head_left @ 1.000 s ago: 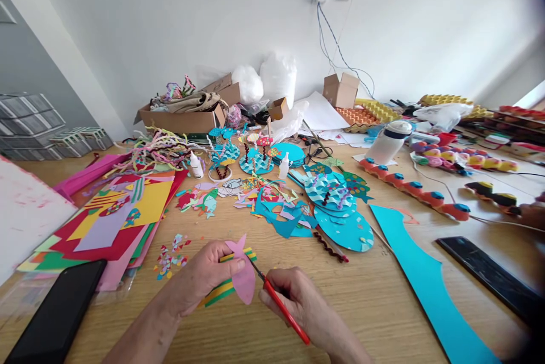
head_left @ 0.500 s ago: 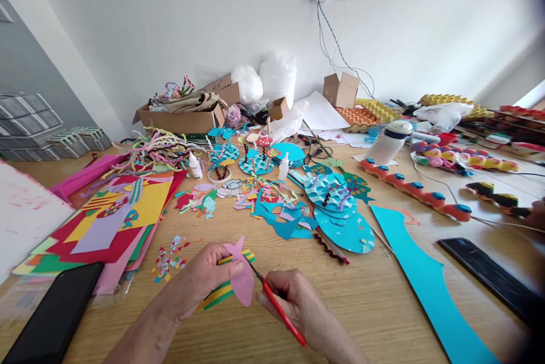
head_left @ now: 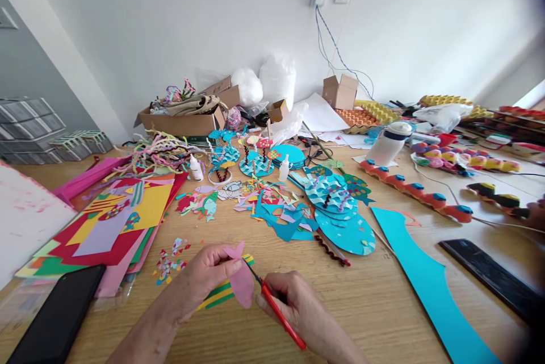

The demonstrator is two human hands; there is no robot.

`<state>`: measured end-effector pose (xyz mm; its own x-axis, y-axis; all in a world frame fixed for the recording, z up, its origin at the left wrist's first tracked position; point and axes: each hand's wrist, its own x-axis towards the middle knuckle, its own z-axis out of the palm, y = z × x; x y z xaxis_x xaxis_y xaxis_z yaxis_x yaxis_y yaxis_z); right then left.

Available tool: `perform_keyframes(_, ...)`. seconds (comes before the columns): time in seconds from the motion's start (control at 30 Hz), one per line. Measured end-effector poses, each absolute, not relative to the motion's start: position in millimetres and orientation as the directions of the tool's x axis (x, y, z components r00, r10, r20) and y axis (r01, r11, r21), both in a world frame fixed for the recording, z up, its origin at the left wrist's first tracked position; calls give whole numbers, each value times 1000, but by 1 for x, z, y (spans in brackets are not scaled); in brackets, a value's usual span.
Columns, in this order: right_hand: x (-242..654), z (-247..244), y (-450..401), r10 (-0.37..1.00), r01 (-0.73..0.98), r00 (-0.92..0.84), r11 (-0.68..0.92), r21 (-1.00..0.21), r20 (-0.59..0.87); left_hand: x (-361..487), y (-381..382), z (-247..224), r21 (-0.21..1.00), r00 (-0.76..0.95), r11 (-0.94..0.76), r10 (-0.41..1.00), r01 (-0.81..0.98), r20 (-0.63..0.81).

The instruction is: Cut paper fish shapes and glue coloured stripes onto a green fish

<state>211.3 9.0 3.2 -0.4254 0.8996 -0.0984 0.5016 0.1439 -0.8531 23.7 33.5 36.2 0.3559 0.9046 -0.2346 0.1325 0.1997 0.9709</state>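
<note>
While L hand pinches pink paper fish nr its tail, thumb on top, striped yellow/grn paper behind, R hand grips red-handled scissors; blade tips at fish's R edge, contact can't tell. Clock centred on fish, 12 = wall.

Edges/room: wood tabletop shows at 3–4, betw. R forearm & curve-cut blue sheet; also at 12, this side of scrap pile. Confetti bits at 9–10, nr L wrist; black phone at 9, overlapping near edge of coloured paper stack in view.

Writing: white squeeze bottles upright at 11 & 1; marks too small to read.

Containers: open cardboard box at 11 holds tan cloth, pink fuzzy stems beside; smaller open box at 1, inside hidden; translucent jar, dark-banded lid, at 1–2, contents unclear.
</note>
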Motion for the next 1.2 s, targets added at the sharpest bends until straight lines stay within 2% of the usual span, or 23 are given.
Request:
perform_keyframes(0.5, 211, 2, 11, 891, 481, -446, 162, -862, -81, 19, 34, 33, 963, 348, 191, 904, 191, -248)
perform_keyframes(0.83, 212, -2, 9, 889, 490, -453, 186, -852, -66, 21, 34, 34, 975, 405, 173, 889, 136, -214)
perform_keyframes(1.2, 215, -4, 7, 887, 491, -456, 182, -852, -74, 23, 32, 32, 971, 384, 219, 892, 94, -238)
